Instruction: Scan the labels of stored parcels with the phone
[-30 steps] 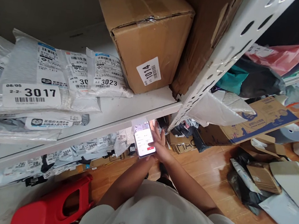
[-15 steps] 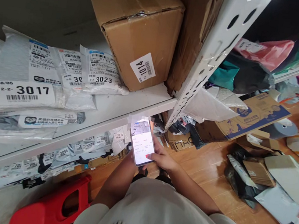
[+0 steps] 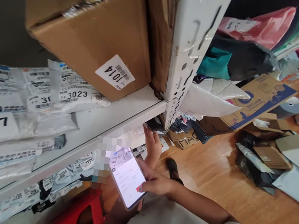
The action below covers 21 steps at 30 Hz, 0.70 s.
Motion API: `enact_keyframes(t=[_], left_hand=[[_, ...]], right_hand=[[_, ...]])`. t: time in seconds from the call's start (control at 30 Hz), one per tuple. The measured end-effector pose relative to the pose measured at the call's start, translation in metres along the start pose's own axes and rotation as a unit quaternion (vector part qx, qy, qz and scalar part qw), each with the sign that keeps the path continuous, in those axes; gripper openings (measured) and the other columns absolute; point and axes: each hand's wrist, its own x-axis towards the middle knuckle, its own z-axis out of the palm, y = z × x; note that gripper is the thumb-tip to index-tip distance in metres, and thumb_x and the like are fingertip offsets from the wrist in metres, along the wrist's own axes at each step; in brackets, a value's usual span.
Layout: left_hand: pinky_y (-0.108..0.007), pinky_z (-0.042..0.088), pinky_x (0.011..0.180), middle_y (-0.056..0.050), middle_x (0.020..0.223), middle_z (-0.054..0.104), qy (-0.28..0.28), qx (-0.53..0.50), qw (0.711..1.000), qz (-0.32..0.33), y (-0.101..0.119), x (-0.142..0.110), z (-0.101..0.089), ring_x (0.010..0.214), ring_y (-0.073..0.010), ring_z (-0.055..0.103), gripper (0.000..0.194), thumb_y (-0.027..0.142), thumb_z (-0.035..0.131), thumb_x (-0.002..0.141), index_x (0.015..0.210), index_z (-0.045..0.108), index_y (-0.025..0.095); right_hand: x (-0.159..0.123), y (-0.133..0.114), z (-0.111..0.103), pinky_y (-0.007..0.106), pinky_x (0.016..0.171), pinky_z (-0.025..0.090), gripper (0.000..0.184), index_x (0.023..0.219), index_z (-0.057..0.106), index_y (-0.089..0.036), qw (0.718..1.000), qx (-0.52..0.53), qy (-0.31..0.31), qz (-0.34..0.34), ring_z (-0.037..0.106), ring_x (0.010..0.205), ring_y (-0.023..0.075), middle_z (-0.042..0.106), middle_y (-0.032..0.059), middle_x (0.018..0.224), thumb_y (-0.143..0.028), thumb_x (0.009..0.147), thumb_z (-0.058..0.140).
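Note:
My right hand [image 3: 156,181] is wrapped around a smartphone [image 3: 128,183], with its thumb over a red button low on the lit screen. My left hand [image 3: 152,146] reaches past the phone to just below the shelf's front edge. Its fingers are stretched upward beside a dark package [image 3: 155,125] and pale plastic-wrapped parcels [image 3: 136,134] on the lower level; I cannot make out whether they touch. The phone hides part of the left forearm.
Above the hands, a white shelf [image 3: 90,118] carries a cardboard box [image 3: 92,41] labelled 1014 and parcels such as 3023 [image 3: 78,96]. A perforated metal post [image 3: 187,58] stands at right. A red stool [image 3: 76,215] is below; a flattened carton [image 3: 262,100] and parcels lie at right.
My left hand has moved from near the phone out toward the lower shelf. The phone, in my right hand, is lower and tilted differently. The camera view has shifted, bringing the shelf box closer.

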Motion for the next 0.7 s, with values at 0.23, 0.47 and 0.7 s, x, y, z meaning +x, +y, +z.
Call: enact_keyframes(t=[0.23,0.47,0.7], left_hand=[[-0.029,0.015,0.127,-0.024,0.162,0.019,0.057,-0.014,0.997,0.050,-0.007,0.013,0.018,0.154,-0.0180,0.010,0.058,0.034,0.023,0.103,0.149,0.031,-0.001],[-0.028,0.019,0.124,-0.027,0.158,0.025,0.052,-0.001,0.997,0.056,-0.013,0.015,0.015,0.151,-0.0204,0.023,0.052,0.030,0.026,0.102,0.142,0.040,0.000],[-0.052,0.014,0.122,-0.023,0.157,0.016,0.111,0.072,0.991,-0.012,-0.029,0.013,-0.018,0.150,-0.0358,0.013,0.040,0.021,0.043,0.094,0.132,0.051,0.010]], right_hand=[[0.003,0.003,0.000,0.033,0.096,0.046,0.088,0.147,0.037,-0.022,0.999,-0.028,-0.034,-0.017,0.054,0.125,0.0245,0.054,0.0110,0.139,-0.036,0.072,0.080],[0.003,0.004,0.000,0.033,0.094,0.047,0.089,0.147,0.037,-0.023,0.999,-0.016,-0.035,-0.006,0.054,0.124,0.0253,0.054,0.0107,0.138,-0.035,0.070,0.080],[-0.008,-0.015,0.004,0.038,0.105,0.042,0.086,0.143,0.044,-0.026,0.999,0.026,-0.004,0.027,0.059,0.115,0.0226,0.061,0.0050,0.129,-0.024,0.064,0.079]])
